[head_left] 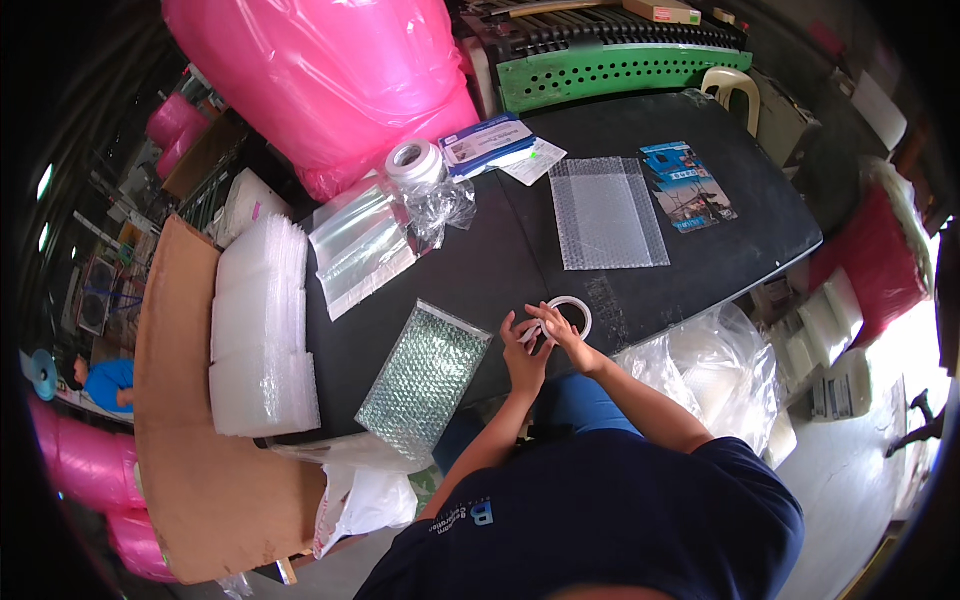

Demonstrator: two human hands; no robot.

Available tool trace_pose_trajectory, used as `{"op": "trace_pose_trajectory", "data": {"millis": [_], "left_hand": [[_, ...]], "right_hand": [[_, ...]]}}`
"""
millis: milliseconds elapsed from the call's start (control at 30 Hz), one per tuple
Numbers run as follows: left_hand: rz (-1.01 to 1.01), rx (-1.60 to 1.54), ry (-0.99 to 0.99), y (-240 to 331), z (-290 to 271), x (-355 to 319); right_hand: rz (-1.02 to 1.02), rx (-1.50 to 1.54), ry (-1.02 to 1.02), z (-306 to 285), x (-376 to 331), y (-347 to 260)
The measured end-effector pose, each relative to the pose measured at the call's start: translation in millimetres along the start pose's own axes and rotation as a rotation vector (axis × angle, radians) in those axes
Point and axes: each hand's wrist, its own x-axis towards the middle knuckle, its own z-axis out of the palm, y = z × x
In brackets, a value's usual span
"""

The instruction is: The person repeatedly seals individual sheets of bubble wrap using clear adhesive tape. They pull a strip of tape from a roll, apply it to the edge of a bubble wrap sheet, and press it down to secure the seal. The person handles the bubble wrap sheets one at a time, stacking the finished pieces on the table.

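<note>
Close to the table's near edge, my right hand (575,345) is closed on a white roll of tape (588,316), its fingers lying along the left side of the ring. My left hand (526,362) meets it from the left, fingers bent. A small whitish bit shows between its fingertips; what it is I cannot make out. Left of my hands lies a silvery bubble-wrap pouch (425,375), slanted and reaching over the near edge. Beyond the hands a clear bubble-wrap pouch (608,215) lies flat, with printed blue-and-dark sheets (690,187) beside it.
The black table (480,270) carries stacked white bubble pouches (258,330) at left, beside a brown cardboard panel (180,400). Farther back are silvery film (365,250), a white roll (413,162), blue-and-white packets (487,143) and large pink wrap (330,80). Clear plastic bags (710,370) bulge at right.
</note>
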Motion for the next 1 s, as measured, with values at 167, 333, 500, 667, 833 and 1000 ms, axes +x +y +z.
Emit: {"op": "trace_pose_trajectory", "data": {"millis": [167,333,500,667,833,1000], "left_hand": [[0.132,0.035,-0.06,8,-13,5],[0.504,1.095,0.186,0,-102,-17],[0.397,1.256,0.25,-18,-169,-3],[0.417,0.982,0.155,-39,-184,80],[-0.025,0.263,-0.066,64,-83,99],[-0.03,-0.445,-0.33,71,-78,107]], "right_hand": [[-0.177,-0.353,0.772,-87,43,5],[0.693,-0.937,1.006,-163,57,36],[0.635,-0.733,0.931,-151,74,19],[0.659,-0.13,0.719,-188,77,38],[0.085,0.254,0.548,-143,33,0],[-0.02,0.395,0.179,-86,2,-58]]}}
